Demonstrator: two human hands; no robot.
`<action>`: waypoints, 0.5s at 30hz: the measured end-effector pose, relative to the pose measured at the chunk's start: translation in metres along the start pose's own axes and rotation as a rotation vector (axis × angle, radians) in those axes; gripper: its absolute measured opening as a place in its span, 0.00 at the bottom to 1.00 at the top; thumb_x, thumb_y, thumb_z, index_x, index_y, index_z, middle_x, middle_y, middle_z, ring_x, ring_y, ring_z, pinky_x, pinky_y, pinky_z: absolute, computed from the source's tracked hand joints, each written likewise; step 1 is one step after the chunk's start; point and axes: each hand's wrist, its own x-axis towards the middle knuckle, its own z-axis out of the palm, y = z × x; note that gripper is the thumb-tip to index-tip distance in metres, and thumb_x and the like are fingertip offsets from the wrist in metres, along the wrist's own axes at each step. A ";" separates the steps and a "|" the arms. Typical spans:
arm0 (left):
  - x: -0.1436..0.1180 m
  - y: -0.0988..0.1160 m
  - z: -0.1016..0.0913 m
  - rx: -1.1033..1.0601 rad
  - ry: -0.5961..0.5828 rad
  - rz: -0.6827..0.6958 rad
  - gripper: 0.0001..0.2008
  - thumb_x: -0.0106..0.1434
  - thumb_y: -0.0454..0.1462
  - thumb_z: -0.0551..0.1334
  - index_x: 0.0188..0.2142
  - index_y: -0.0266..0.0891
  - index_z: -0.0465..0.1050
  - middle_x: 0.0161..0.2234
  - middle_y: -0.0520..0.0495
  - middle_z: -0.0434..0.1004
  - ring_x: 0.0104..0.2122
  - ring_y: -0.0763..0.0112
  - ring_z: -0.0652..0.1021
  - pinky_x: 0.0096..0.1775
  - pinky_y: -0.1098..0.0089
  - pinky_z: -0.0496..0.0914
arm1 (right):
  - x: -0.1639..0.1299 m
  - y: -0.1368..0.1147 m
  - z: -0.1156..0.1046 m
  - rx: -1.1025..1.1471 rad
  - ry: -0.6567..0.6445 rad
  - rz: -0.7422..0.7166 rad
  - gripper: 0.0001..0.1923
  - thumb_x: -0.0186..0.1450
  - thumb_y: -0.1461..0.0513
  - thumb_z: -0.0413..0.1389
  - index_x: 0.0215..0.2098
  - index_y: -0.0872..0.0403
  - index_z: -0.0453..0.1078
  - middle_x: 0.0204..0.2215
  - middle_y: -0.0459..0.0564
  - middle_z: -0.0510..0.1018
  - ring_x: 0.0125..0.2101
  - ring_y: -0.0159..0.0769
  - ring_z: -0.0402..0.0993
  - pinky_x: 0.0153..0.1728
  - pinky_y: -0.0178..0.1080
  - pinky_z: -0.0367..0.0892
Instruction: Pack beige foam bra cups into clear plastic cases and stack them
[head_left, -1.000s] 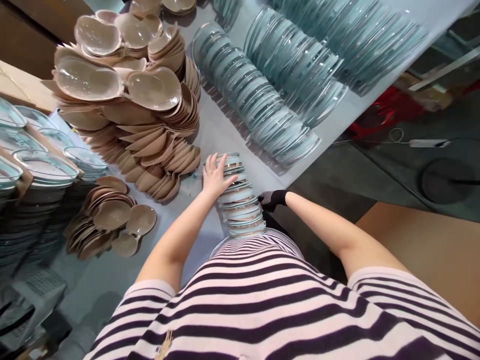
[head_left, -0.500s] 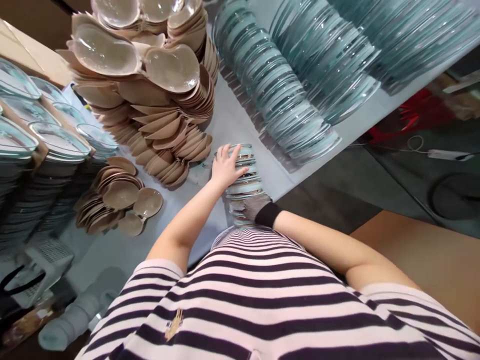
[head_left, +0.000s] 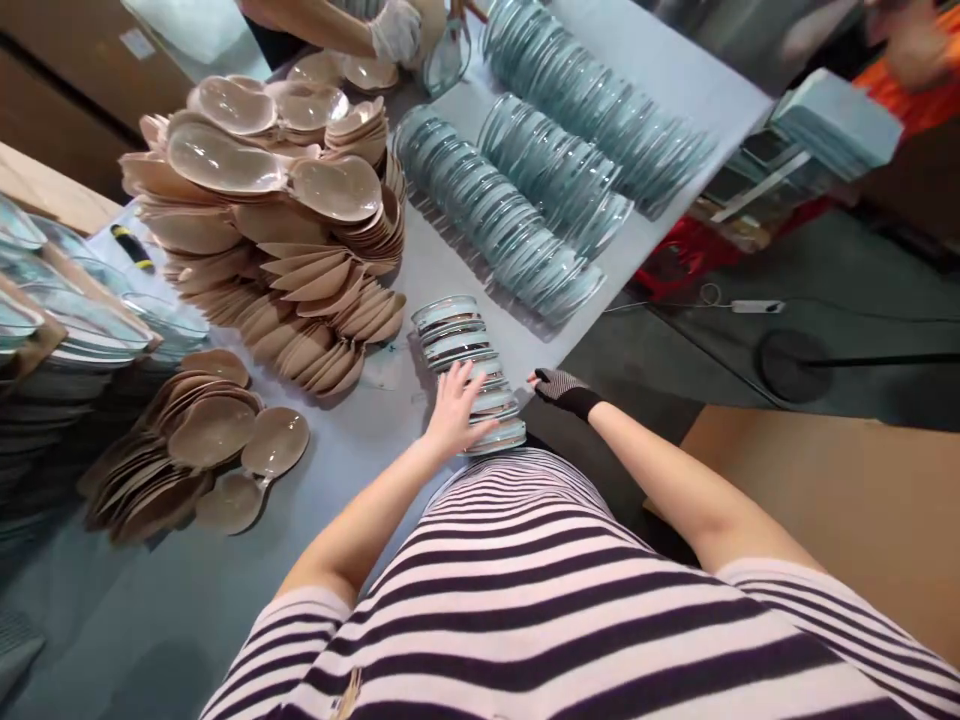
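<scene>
A short row of clear, rounded glass-like pieces (head_left: pixel 459 340) lies on the table in front of my body, reaching almost to its edge. My bare left hand (head_left: pixel 452 408) rests on the near part of this row with fingers spread and stretched out. To the right of the row and apart from it is my right hand (head_left: pixel 561 390), in a striped glove with a black cuff and bare fingertips. Its fingers are curled in, and nothing shows sticking out of them.
Brown, glossy double-cup shapes (head_left: pixel 334 195) are piled at the left. Longer rows of clear pieces (head_left: pixel 517 225) stand beyond on the white table (head_left: pixel 720 80). At the top, another person's gloved hand (head_left: pixel 396 32) is near a clear piece. A cardboard sheet (head_left: pixel 810 500) lies at right.
My right hand has come off the near end of the row and moved right. My left hand has slid nearer my body along it. The view has shifted, showing more of the far table.
</scene>
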 end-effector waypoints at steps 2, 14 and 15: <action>-0.027 0.011 0.020 0.037 -0.110 0.128 0.42 0.60 0.53 0.68 0.70 0.45 0.58 0.72 0.38 0.51 0.72 0.42 0.49 0.68 0.39 0.47 | -0.011 0.029 0.025 0.118 -0.171 0.083 0.24 0.68 0.66 0.50 0.62 0.57 0.68 0.36 0.53 0.83 0.31 0.36 0.77 0.35 0.34 0.70; -0.042 0.040 0.028 0.259 -0.134 -0.194 0.36 0.65 0.41 0.64 0.71 0.48 0.56 0.74 0.42 0.45 0.73 0.43 0.46 0.69 0.37 0.43 | 0.024 0.031 0.070 0.138 -0.350 -0.196 0.07 0.62 0.63 0.56 0.36 0.54 0.76 0.32 0.51 0.82 0.34 0.38 0.77 0.37 0.35 0.71; -0.043 0.049 0.031 0.251 -0.118 -0.282 0.39 0.64 0.44 0.65 0.72 0.46 0.54 0.74 0.40 0.43 0.73 0.42 0.45 0.68 0.36 0.43 | 0.027 0.031 0.073 0.142 -0.373 -0.205 0.07 0.63 0.62 0.55 0.34 0.55 0.76 0.30 0.51 0.81 0.32 0.36 0.76 0.35 0.34 0.70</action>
